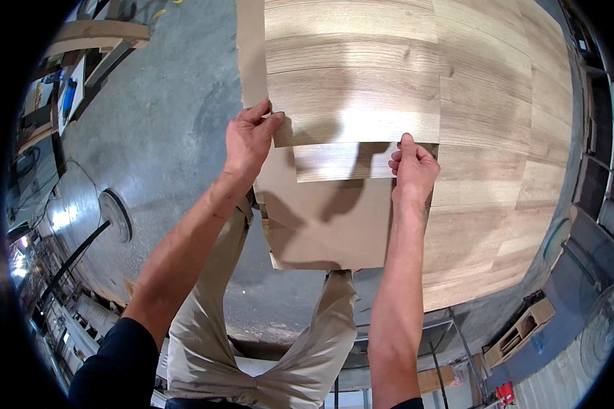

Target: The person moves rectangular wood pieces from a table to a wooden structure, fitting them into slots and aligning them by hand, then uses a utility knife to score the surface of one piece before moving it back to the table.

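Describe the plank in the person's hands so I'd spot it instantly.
Find the spread of wood-look planks, then the brown cardboard at its lower left. Above that is the held plank, the only one with the left hand at its left end and the right hand at its near edge.

The upper edge of a short, pale, wood-grained plank [327, 163] is hidden beneath a longer, light-brown, wood-grained plank [355, 102], and its right end is covered by the bare right hand [414, 167]; the flat brown cardboard sheet [334, 228] is partly covered by both planks and cut off by the top edge; the dark-blue fabric left sleeve [119, 361] is cropped below; the dim grey metallic clutter [82, 327] is rendered too small to tell.
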`<action>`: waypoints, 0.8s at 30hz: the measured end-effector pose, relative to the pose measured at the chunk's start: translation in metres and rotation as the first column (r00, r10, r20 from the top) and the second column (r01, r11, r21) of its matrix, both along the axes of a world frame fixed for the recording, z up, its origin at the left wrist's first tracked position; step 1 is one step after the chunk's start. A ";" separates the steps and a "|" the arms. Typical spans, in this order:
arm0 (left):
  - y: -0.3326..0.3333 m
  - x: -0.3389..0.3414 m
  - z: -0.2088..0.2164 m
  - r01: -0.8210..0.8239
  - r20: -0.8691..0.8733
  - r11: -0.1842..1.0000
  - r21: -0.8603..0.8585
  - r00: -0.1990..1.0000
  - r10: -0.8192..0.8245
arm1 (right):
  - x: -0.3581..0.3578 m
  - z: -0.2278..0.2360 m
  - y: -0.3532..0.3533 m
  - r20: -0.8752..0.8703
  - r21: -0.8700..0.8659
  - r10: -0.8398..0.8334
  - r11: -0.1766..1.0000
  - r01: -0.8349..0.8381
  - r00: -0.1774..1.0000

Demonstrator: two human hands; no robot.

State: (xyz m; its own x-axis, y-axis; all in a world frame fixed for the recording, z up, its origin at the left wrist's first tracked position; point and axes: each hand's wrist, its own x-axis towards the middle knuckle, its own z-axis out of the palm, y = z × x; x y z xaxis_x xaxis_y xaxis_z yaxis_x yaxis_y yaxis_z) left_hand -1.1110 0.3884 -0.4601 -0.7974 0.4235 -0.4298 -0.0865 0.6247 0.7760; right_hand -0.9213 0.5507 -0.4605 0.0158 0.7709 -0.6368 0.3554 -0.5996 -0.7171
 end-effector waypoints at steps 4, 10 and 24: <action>0.004 0.000 -0.001 -0.063 0.105 0.998 0.029 0.993 0.060 | 0.004 -0.004 0.002 -0.021 0.017 0.010 1.000 -0.009 1.000; 0.004 -0.001 -0.004 -0.164 0.193 0.980 0.113 0.971 0.140 | 0.001 -0.002 -0.001 0.016 -0.021 0.029 0.999 -0.029 0.999; -0.116 0.045 0.071 0.517 0.318 0.856 0.016 0.809 -0.495 | 0.221 0.092 -0.296 0.107 -0.099 -0.267 0.956 0.277 0.958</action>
